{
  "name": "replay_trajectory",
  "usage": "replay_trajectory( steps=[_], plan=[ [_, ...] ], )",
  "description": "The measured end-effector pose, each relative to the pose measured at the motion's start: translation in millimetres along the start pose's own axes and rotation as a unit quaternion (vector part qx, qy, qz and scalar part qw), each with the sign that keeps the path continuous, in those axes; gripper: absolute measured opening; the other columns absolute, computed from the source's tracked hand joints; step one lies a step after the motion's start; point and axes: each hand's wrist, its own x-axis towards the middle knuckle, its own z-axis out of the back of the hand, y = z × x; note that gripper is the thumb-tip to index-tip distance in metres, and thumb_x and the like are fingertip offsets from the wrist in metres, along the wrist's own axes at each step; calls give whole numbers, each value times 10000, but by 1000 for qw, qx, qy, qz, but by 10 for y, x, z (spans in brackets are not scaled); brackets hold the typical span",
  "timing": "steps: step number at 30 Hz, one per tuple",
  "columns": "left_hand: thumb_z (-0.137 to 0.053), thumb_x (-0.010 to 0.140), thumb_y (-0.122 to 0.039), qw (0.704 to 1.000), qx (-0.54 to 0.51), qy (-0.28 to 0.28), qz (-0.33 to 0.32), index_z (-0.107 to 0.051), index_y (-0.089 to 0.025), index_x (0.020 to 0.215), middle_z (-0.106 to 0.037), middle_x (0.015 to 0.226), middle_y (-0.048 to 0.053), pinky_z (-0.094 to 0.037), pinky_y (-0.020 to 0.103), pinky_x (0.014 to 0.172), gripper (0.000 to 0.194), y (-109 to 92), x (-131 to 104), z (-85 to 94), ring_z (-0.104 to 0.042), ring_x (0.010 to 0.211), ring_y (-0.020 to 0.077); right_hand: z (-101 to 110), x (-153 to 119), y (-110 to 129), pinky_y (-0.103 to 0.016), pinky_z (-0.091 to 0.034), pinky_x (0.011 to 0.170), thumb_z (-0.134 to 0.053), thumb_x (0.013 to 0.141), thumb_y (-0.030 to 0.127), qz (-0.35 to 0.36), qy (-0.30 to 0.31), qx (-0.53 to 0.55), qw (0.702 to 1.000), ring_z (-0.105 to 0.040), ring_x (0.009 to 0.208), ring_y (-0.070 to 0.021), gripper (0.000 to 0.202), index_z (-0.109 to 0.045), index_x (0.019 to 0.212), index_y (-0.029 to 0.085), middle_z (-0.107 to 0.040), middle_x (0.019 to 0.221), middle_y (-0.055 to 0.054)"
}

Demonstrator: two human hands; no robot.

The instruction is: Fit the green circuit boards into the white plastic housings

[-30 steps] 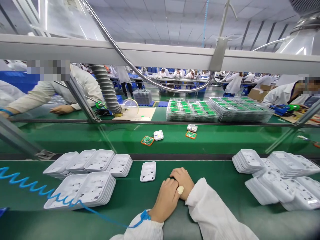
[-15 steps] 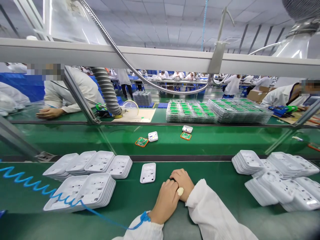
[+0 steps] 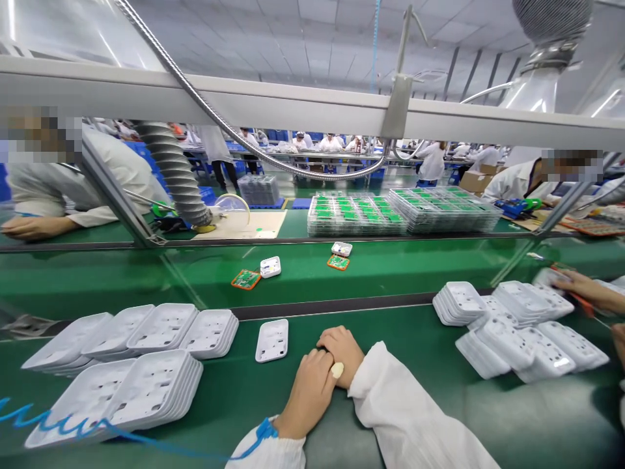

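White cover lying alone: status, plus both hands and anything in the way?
Left hand overlapping right hand, nothing seen gripped. White cover flat on bench, apart from both. Blue cord across left stacks, clear of cover.

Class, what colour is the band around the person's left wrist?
Blue: the wrist band shows best in the head view.

Shell (image 3: 272,341) white, dark-flecked; tabletop (image 3: 400,329) green; circuit board (image 3: 245,279) green, orange-edged; wrist strap (image 3: 265,430) blue; sleeves (image 3: 405,404) white
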Motion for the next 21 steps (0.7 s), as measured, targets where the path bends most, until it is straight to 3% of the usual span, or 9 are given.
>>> replay_trajectory(
  steps=[21],
  plan=[
    [-271,936,-299,1000,21,-8,-10,-519,-183,769,-590,810,50,-352,344,674,320,14,13,-13,-487,746,201,46,-8,31,-328,-325,784,-599,714,234,-1,1,-5,1000,-427,912,-190,254,-561,961,185,-551,1043,-43]
  ],
)
